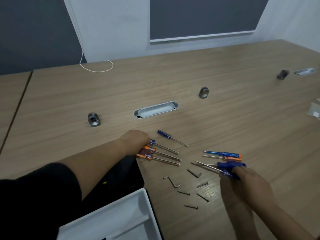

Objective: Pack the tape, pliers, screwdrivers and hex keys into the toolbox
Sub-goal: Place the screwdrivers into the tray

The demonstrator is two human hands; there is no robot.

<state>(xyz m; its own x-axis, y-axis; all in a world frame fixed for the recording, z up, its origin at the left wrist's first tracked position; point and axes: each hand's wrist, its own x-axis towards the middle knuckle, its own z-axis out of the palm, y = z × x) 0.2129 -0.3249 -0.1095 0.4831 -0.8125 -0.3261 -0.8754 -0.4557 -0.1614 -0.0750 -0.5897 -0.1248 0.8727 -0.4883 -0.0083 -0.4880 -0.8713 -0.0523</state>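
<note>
My left hand [134, 142] is closed over the handles of several orange and blue screwdrivers [152, 153], their shafts fanning right on the wooden table. My right hand [242, 181] grips two blue-handled screwdrivers [226, 168] with tips pointing left. A blue and an orange screwdriver [225, 155] lie just above that hand. One loose blue screwdriver [170, 136] rests further back. Two hex keys [172, 181] [194, 173] lie between my hands. The black toolbox [128, 177] sits under my left forearm, with a white tray [121, 217] in front. No tape or pliers are visible.
Several dark screws [201, 196] are scattered near the hex keys. A metal cable grommet [155, 110] is set in the table [225, 118], with small metal clamps [94, 119] [204, 92] [282, 74] around it. A white cord [97, 66] loops at the back. Clear packaging [314, 111] lies at right.
</note>
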